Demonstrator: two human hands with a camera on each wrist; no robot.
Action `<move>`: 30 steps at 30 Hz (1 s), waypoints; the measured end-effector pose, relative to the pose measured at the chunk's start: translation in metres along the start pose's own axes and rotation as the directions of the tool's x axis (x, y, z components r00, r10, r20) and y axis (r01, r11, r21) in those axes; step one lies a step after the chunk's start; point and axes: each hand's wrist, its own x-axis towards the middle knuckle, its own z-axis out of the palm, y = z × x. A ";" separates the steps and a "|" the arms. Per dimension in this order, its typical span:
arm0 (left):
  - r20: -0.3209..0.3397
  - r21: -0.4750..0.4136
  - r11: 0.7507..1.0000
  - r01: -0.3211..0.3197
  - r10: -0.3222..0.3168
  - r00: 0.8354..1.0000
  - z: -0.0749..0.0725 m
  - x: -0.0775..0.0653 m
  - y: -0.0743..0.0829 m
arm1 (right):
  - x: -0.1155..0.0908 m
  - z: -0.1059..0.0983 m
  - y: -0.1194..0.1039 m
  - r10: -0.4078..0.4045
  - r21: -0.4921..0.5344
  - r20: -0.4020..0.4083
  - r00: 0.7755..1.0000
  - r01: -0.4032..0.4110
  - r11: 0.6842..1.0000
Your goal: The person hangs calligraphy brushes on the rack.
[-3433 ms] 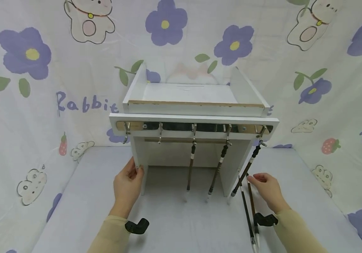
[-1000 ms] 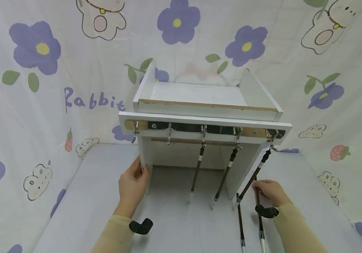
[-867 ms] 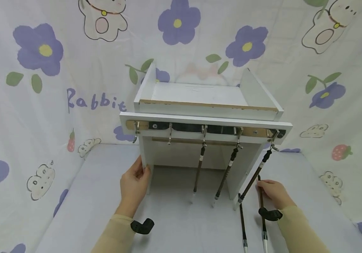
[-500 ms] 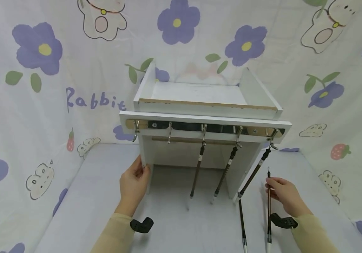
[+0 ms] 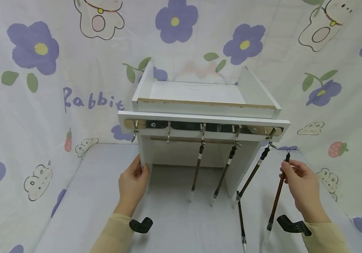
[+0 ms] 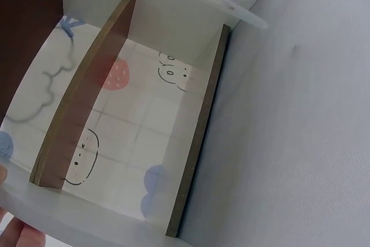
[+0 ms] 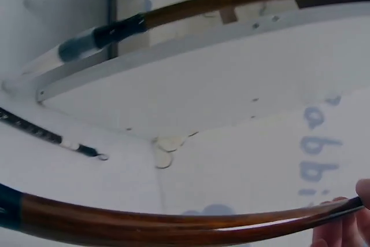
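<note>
A sideways swing is the likeliest hazard beside a white shelf unit [image 5: 193,92], as a calligraphy brush [image 5: 277,197] tilts from a person's right hand [image 5: 302,189] over the right part of the table [image 5: 184,228], between the unit and the table's right edge. Pinched only near its looped top, the brush has a long free length that could knock the right-end hanging brush [image 5: 252,175] and jolt it off its hook [image 5: 272,133]. The small wire loop looks easy to catch or miss if the wrist turns. A brush lying on the table [image 5: 241,219], just beside the unit's right side and pointing toward the near edge, which is out of view, could roll if bumped. Too hard a pull by the left hand [image 5: 133,188] might shift the unit and set the middle hanging brush [image 5: 196,172] and its neighbor [image 5: 224,172] swaying.

The right hand reaches in from the near right, thumb and fingers closed on the brush's dark end, loop uppermost, bristle end slanting down toward the near left. Whether that tip touches the table cannot be told. The left hand, fingers bent, grips the front edge of the left side panel [image 5: 144,149], its forearm angled in from the near left.
</note>
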 end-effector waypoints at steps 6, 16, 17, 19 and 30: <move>0.013 -0.012 1.000 0.006 -0.006 1.000 -0.001 0.000 0.001 | -0.014 0.000 -0.029 -0.061 0.103 -0.180 0.982 0.081 0.991; 0.015 0.010 1.000 0.019 -0.019 1.000 -0.002 -0.001 0.003 | -0.035 -0.002 -0.051 -0.315 0.060 -0.299 0.901 0.347 0.936; 0.015 0.010 1.000 0.019 -0.019 1.000 -0.002 -0.001 0.003 | -0.037 -0.002 -0.054 -0.336 0.084 -0.305 0.891 0.377 0.922; 0.014 0.007 1.000 0.025 -0.025 1.000 -0.002 -0.001 0.003 | -0.042 -0.001 -0.061 -0.359 0.161 -0.315 0.878 0.423 0.892; 0.014 0.005 0.999 0.044 -0.044 0.999 -0.002 -0.002 0.004 | -0.061 0.004 -0.079 -0.478 0.390 -0.272 0.835 0.550 0.739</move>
